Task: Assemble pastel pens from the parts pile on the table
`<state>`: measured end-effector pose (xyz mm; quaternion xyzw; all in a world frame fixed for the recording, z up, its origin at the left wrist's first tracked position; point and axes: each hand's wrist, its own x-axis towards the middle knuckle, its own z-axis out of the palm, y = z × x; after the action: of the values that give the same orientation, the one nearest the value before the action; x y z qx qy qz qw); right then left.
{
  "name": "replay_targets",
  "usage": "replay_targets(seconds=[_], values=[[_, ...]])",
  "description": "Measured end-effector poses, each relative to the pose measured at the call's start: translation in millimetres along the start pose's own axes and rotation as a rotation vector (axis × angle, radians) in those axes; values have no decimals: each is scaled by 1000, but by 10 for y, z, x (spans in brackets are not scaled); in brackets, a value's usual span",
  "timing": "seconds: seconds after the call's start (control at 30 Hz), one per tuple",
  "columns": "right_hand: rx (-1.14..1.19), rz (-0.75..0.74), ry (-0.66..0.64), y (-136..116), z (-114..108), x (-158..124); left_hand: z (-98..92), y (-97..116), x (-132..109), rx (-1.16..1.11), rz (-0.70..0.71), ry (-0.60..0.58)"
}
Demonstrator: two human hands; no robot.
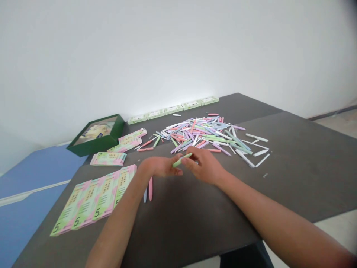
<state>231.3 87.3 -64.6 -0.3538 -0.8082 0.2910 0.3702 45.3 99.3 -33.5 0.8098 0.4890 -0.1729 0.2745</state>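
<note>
A light green pen [182, 160] is held between my two hands, above the near middle of the dark table. My left hand [164, 166] is closed on its lower left end. The fingers of my right hand [205, 164] pinch its upper right part. Under my left wrist lie a pink pen [151, 190] and a blue pen [145, 195], side by side and partly hidden by the arm. Just beyond my hands spreads a loose pile of pens [200, 134] in pink, purple, green, blue and white.
Several flat green-pink boxes [103, 197] overlap at the left, with more boxes [128, 140] behind. A green open box [96, 136] holding plastic-wrapped stuff stands at the table's left edge. Pale boxes [173, 109] line the wall side. Loose white pens [256, 137] lie to the right.
</note>
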Motion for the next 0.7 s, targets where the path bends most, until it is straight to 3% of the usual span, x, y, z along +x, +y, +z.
replay_targets(seconds=[0.17,0.33,0.7], values=[[-191,17,12,5,-56,35,27,26,43,-14,-59,-71],[-122,49,-90,82,-72,70,18,58,50,-21,-58,-117],[-35,-61,-105,107,-82,23,-15,68,-5,-15,-122,-159]])
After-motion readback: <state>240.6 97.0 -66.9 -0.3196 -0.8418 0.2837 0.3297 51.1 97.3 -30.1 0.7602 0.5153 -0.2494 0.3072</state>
